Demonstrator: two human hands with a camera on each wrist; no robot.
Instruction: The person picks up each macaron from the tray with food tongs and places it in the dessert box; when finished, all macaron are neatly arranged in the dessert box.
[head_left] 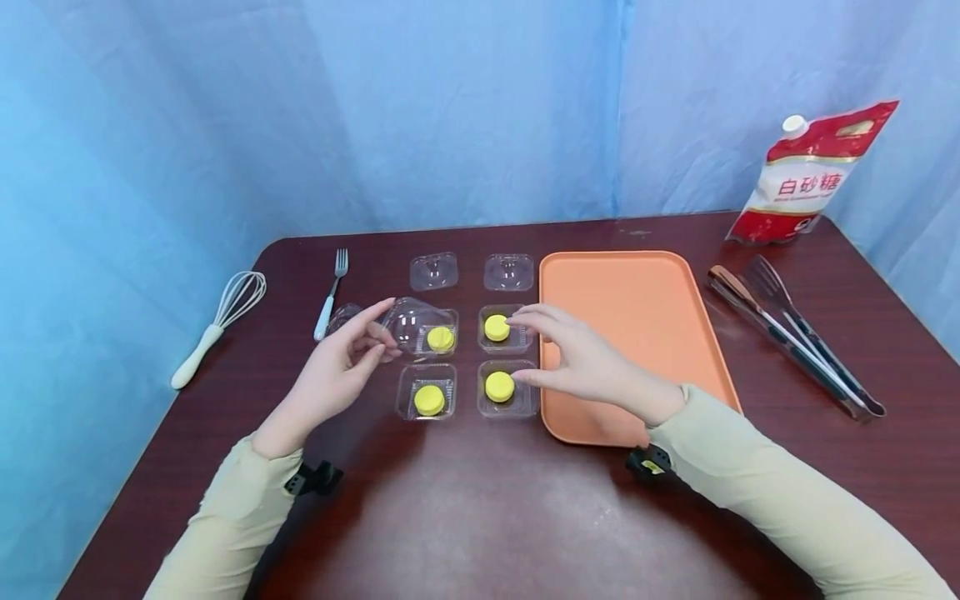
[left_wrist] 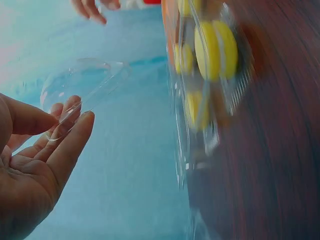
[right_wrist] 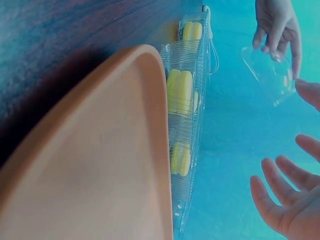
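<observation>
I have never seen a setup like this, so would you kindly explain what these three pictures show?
There is no machine here: a person works with bare left hand and right hand. The wide picture is from a head-worn camera; the other two, turned sideways, are each from a wrist camera. On the table, four clear boxes each hold a yellow macaron, with two lids behind. A fork and whisk lie left; tray, tongs and sugar bag are right. The left hand has a clear lid in its grip; the right hand hovers nearby, holding nothing.
</observation>
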